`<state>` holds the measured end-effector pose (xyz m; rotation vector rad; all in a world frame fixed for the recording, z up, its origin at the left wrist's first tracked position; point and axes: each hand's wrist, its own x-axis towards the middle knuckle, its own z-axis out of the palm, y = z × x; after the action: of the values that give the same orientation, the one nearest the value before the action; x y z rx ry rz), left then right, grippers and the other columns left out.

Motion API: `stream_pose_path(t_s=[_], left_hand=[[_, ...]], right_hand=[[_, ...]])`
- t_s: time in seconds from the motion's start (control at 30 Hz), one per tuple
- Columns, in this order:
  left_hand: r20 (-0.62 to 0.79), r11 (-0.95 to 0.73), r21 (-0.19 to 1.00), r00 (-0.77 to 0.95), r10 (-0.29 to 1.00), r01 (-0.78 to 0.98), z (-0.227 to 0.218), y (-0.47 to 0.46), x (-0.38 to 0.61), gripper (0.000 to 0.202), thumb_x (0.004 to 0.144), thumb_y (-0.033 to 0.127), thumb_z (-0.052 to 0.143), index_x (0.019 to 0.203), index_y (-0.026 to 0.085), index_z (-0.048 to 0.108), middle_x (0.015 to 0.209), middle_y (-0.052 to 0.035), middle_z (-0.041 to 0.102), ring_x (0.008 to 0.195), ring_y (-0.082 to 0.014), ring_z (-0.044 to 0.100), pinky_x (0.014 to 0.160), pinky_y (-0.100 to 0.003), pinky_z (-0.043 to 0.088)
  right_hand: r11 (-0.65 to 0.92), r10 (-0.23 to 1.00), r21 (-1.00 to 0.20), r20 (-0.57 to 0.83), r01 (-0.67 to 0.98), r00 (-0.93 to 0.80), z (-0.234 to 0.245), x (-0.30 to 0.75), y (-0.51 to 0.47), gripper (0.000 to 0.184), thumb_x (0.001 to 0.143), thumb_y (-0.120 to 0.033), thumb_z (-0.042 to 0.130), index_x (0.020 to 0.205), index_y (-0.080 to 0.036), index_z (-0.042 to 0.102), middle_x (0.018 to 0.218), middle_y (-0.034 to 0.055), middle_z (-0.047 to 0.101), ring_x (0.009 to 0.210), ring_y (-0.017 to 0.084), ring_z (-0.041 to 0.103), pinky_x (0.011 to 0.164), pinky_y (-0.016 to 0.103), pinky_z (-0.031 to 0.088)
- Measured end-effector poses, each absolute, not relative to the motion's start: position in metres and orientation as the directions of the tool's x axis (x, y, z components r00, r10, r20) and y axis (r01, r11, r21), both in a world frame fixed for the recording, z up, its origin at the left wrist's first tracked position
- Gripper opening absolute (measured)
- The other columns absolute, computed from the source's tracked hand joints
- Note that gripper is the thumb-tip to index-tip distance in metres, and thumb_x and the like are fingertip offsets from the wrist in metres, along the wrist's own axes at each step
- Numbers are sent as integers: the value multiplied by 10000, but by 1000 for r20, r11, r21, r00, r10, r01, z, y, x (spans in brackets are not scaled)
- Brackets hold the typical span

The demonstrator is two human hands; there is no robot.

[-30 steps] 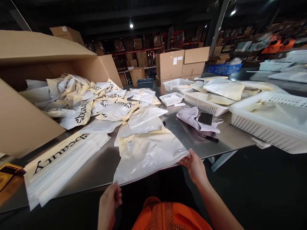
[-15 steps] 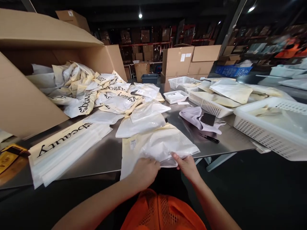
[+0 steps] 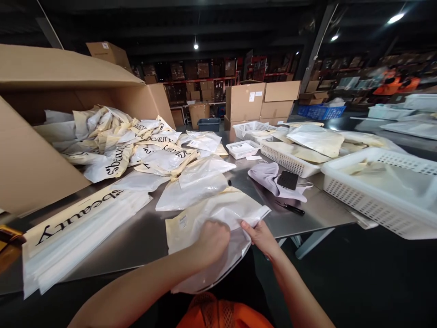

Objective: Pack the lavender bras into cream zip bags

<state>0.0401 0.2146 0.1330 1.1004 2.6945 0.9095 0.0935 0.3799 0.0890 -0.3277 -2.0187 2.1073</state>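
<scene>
A cream and white plastic bag (image 3: 235, 206) with a small barcode label lies at the table's front edge, its near side hanging open towards me. My left hand (image 3: 213, 239) is closed in a fist at the mouth of this bag, gripping the plastic; its fingertips are hidden. With thumb on top, my right hand (image 3: 261, 236) pinches the bag's right edge. Just beyond lies another filled white bag (image 3: 191, 191). On the left, a stack of flat bags printed "Sbeauty" (image 3: 82, 228) overhangs the table edge.
A large open carton (image 3: 37, 150) at the left spills filled bags (image 3: 153, 155) onto the metal table (image 3: 143, 241). To the right are a lilac cloth (image 3: 264, 175), a black square object (image 3: 287, 180), a black pen-like tool (image 3: 292, 208) and white perforated baskets (image 3: 372, 200).
The bag's near side has opened and now droops below the table edge. My left hand has moved up over the bag, while my right still pinches its edge. The view has tilted up slightly.
</scene>
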Motion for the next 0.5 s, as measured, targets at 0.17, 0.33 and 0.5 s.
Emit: stream_pose_path(t_s=[0.17, 0.33, 0.5], left_hand=[[104, 624, 351, -691, 715, 698, 149, 215, 27, 211, 742, 195, 669, 555, 174, 574, 660, -130, 644, 679, -279, 637, 674, -364, 438], [32, 658, 136, -667, 745, 741, 161, 224, 31, 449, 810, 524, 667, 828, 76, 695, 837, -210, 683, 806, -346, 665, 758, -418, 445], [-26, 641, 14, -641, 767, 767, 162, 231, 36, 243, 910, 190, 498, 872, 79, 711, 851, -147, 691, 828, -272, 666, 740, -341, 424]], right_hand=[[71, 147, -996, -51, 62, -988, 90, 103, 398, 569, 626, -654, 783, 814, -137, 636, 549, -33, 485, 487, 84, 397, 457, 222, 338], [74, 209, -996, -32, 48, -977, 103, 103, 393, 618, 689, -758, 649, 712, -142, 601, 556, -10, 508, 496, 96, 431, 470, 226, 347], [36, 120, -999, 18, -13, -993, 103, 103, 389, 604, 658, -701, 710, 867, -137, 653, 671, 2, 588, 580, 117, 505, 532, 228, 400]])
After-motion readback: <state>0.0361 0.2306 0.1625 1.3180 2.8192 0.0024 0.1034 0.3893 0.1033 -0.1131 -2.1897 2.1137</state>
